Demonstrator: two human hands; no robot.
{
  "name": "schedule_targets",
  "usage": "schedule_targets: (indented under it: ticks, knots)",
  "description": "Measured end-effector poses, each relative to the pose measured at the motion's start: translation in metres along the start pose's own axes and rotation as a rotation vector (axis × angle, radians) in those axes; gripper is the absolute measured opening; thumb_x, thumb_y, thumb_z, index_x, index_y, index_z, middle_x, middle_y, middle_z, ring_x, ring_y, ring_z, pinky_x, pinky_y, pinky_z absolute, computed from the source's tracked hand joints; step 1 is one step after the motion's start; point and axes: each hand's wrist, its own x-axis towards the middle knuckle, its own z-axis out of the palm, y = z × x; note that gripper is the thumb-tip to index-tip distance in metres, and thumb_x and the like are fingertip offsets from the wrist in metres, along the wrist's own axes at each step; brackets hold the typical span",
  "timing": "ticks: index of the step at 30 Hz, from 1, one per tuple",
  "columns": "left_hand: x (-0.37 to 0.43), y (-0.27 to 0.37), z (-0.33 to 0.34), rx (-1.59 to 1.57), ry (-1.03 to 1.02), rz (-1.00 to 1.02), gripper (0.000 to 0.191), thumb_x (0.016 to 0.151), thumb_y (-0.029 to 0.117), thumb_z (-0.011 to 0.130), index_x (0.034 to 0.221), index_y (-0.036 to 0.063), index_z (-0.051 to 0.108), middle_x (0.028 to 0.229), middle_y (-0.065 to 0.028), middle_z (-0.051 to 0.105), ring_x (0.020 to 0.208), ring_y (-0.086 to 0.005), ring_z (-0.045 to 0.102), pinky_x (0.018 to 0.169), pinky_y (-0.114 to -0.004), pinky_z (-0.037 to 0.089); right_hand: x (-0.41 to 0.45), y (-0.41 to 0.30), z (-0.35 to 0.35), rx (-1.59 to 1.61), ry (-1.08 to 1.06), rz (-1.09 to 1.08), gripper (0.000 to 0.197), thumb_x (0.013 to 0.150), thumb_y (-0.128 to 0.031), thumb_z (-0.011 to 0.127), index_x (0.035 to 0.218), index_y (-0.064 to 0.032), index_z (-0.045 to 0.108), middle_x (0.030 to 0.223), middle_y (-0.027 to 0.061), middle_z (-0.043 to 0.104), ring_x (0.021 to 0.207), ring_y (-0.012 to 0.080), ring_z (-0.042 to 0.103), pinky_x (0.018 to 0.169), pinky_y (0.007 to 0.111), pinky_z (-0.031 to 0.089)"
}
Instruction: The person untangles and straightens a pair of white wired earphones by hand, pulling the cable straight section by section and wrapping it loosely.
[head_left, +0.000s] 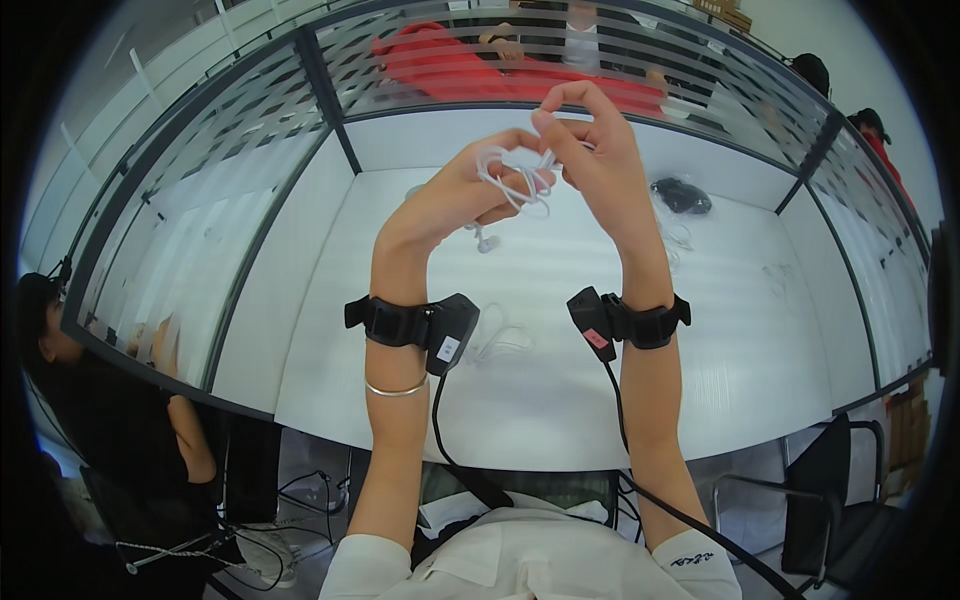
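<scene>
White wired earphones (517, 176) are bundled in loops between my hands, above the far part of the white desk (555, 405). My left hand (480, 180) is closed around the looped cable, and an earbud (487, 244) dangles below it. At the right of the bundle, my right hand (592, 142) pinches part of the cable near its fingers, with thumb and index finger curled in a ring. Another pale cable loop (499, 337) lies on the desk between my forearms.
A black item in clear plastic (681, 195) lies at the back right, with clear bags or pale cables (675, 240) near it. Partition walls (311, 225) surround the desk. Black wrist devices (452, 334) trail cables. A person (112, 420) sits at left; a black chair (825, 495) stands at right.
</scene>
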Motion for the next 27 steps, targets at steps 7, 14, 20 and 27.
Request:
schedule_targets:
  ticks: [7, 14, 20, 27]
  knots:
    - [0.002, -0.014, -0.009, 0.147, -0.112, 0.138, 0.012, 0.08, 0.014, 0.057, 0.086, 0.0047, 0.061, 0.068, 0.0054, 0.049, 0.052, 0.0, 0.035, 0.043, -0.018, 0.02, -0.002, -0.011, -0.002, 0.001, -0.095, 0.085, 0.022, 0.086, -0.019, 0.057, 0.101, -0.0044, 0.049, 0.063, 0.0012, 0.056, 0.052, 0.0054, 0.048, 0.05, 0.019, 0.038]
    - [0.011, -0.014, -0.015, 0.04, 0.391, 0.14, 0.016, 0.087, 0.016, 0.049, 0.092, 0.0043, 0.059, 0.059, 0.0077, 0.04, 0.046, 0.0, 0.026, 0.041, -0.019, 0.016, -0.003, -0.021, -0.009, 0.046, -0.111, -0.027, 0.024, 0.087, -0.022, 0.054, 0.103, -0.0041, 0.057, 0.071, 0.0018, 0.057, 0.057, 0.0063, 0.047, 0.054, 0.02, 0.039]
    - [0.02, -0.032, -0.02, 0.075, 0.565, 0.264, 0.017, 0.084, 0.011, 0.049, 0.091, 0.0001, 0.059, 0.066, 0.0018, 0.049, 0.059, -0.0059, 0.042, 0.052, -0.021, 0.033, -0.017, -0.02, 0.018, -0.412, -0.228, -0.005, 0.023, 0.085, -0.016, 0.052, 0.105, -0.0058, 0.057, 0.064, 0.0066, 0.056, 0.051, 0.0165, 0.049, 0.049, 0.028, 0.038]
    - [0.03, -0.036, -0.004, 0.136, 0.595, 0.361, 0.018, 0.086, 0.011, 0.047, 0.094, -0.0023, 0.058, 0.078, -0.0051, 0.058, 0.068, -0.0113, 0.05, 0.062, -0.026, 0.04, -0.017, -0.006, 0.026, -0.649, -0.067, -0.14, 0.022, 0.086, -0.012, 0.047, 0.105, -0.0038, 0.052, 0.081, 0.0117, 0.055, 0.066, 0.0287, 0.055, 0.057, 0.035, 0.043]
